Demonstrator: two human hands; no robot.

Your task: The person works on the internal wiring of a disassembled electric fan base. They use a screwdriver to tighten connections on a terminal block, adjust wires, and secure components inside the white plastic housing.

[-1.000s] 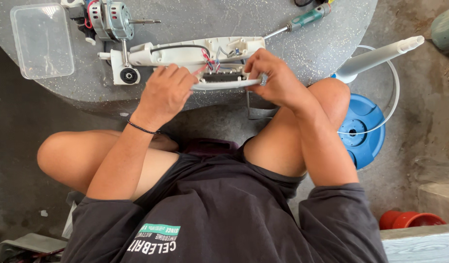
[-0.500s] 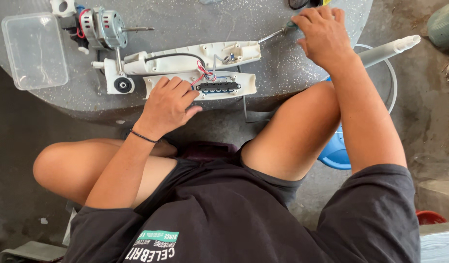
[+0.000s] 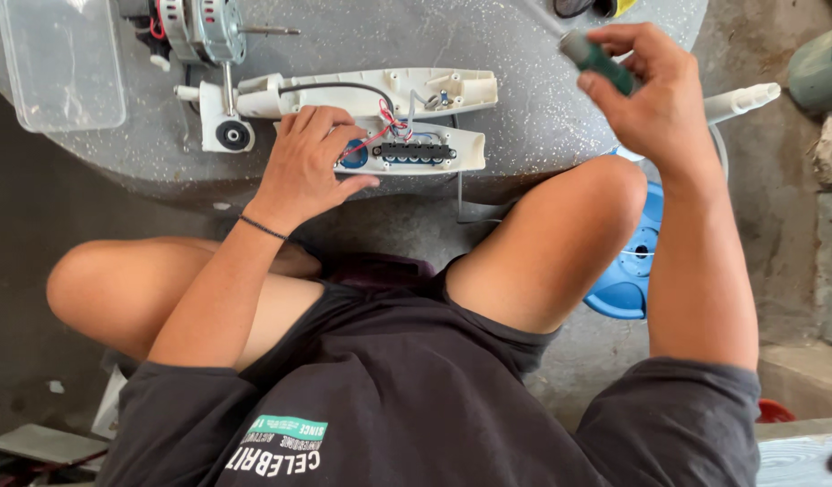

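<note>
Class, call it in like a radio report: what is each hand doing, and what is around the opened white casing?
Left hand pressing on white casing. Right hand raised, gripping green-handled screwdriver. Motor and clear plastic tray beside casing; nothing blocking.

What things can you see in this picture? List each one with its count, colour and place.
Screwdriver: one, green handle, held in right hand.
Open housing: one, white, on table.
Switch panel: one, white with black buttons, under left hand.
Motor: one, grey metal, table's top left.
Plastic box: one, clear, far left.
Table: one, speckled grey.
Round base: one, blue, on floor.
Left hand: steadies panel.
Right hand: raised.
</note>
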